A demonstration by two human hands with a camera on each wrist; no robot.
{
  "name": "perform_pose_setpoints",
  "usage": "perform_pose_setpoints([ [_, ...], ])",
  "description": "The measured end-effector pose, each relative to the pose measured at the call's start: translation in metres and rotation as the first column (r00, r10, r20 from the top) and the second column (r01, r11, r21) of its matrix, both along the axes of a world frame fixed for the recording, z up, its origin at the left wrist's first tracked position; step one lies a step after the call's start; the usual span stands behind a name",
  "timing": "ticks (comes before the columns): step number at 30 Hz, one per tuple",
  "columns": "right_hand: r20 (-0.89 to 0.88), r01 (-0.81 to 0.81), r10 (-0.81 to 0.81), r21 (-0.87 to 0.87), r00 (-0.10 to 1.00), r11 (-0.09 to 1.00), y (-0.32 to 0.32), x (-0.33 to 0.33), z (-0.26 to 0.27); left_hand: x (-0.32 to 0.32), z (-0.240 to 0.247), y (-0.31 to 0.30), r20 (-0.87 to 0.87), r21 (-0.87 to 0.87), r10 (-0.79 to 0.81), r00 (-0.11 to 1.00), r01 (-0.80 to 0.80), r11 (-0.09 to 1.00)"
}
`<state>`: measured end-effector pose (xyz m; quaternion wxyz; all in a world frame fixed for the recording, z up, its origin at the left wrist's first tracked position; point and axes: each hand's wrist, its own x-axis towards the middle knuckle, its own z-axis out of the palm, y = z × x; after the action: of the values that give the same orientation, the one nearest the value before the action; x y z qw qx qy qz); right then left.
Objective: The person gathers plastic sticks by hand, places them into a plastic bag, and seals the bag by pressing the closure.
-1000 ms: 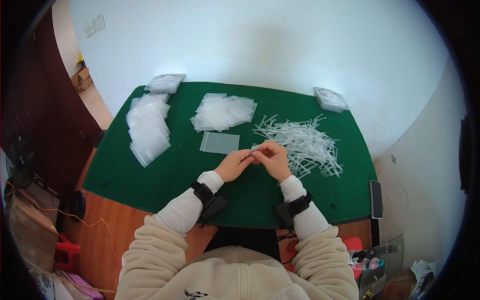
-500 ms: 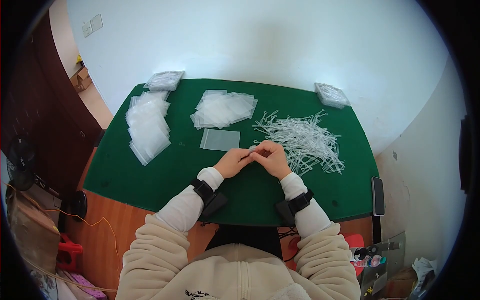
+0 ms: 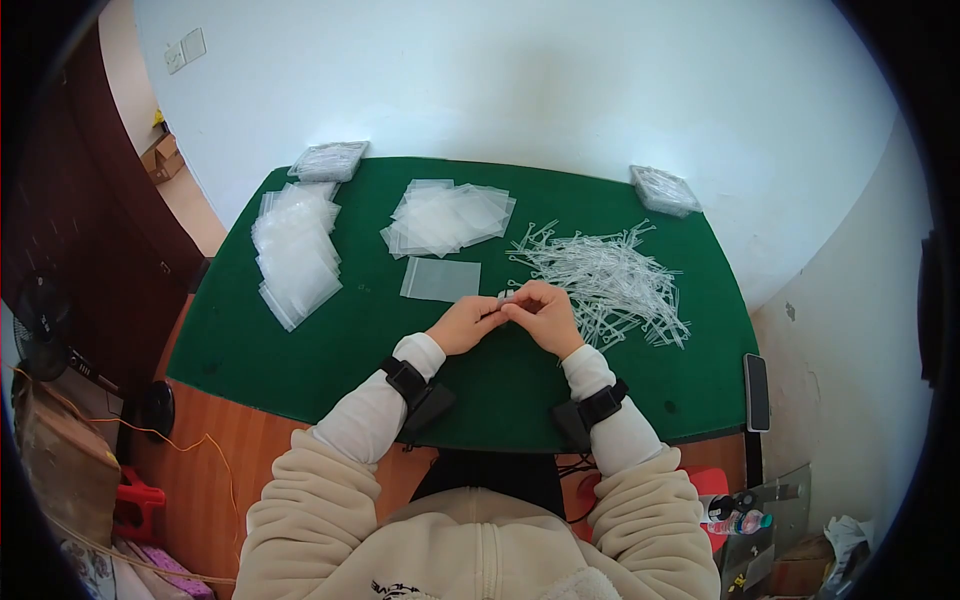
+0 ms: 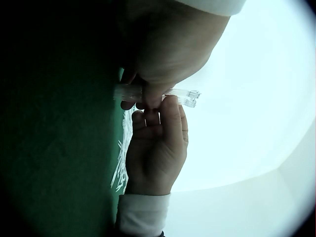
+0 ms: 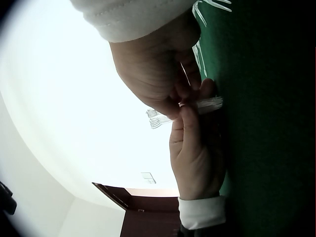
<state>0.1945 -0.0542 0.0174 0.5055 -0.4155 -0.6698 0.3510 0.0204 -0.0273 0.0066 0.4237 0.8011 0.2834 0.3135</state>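
Over table (image 3: 270, 365), left hand (image 3: 463, 327) and right hand (image 3: 548, 320) pinch bundled sticks (image 4: 187, 94) roughly upright, wider ends up.

I'm in an ordinary indoor room, perhaps at home, perhaps in a small office; I can't tell which. Around me are a smooth white painted wall (image 3: 450, 80) with square white switch plates (image 3: 185, 50), a dark reddish-brown door (image 3: 90, 180) and a brown wood-look floor (image 3: 255, 430). Low on my left are a black round fan (image 3: 40, 310) and what looks like a red plastic stool (image 3: 140, 493). My green cloth-covered table (image 3: 250, 350) serves as a workbench, bearing spread piles of clear plastic zip bags (image 3: 297, 255), a loose heap of thin clear plastic sticks (image 3: 605, 285) and a black-screened phone (image 3: 756, 392).
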Motion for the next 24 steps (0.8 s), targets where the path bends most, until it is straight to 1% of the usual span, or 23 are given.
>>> perform_pose_setpoints([
  [5,0.001,0.005,-0.005,-0.004,1.0,1.0,0.0009,0.0007,-0.0017,0.0005,0.0011,-0.0006,0.022,0.005,-0.005,1.0,0.004,1.0],
  [8,-0.002,0.003,-0.003,-0.013,1.0,1.0,0.0002,0.0008,-0.0005,-0.0001,0.0038,-0.0018,-0.016,0.0,0.007,1.0,-0.007,1.0],
  [12,-0.019,-0.002,0.002,-0.025,1.0,1.0,-0.0004,0.0001,0.0005,0.0013,0.0045,-0.0038,0.013,0.015,0.022,1.0,-0.022,1.0],
  [17,-0.017,0.0,0.0,-0.03,1.0,1.0,0.0012,0.0013,-0.002,0.0017,0.0036,-0.0024,-0.011,0.036,0.028,1.0,-0.028,0.999],
  [21,-0.026,0.01,-0.011,-0.033,1.0,0.999,0.0004,-0.0003,-0.0014,0.0042,0.0001,-0.0034,-0.006,0.088,0.039,0.999,-0.039,0.995],
  [24,-0.038,0.005,-0.006,-0.027,0.999,1.0,0.0008,0.0,-0.0021,0.0059,0.0008,-0.0047,0.047,0.14,0.036,0.998,-0.042,0.989],
])
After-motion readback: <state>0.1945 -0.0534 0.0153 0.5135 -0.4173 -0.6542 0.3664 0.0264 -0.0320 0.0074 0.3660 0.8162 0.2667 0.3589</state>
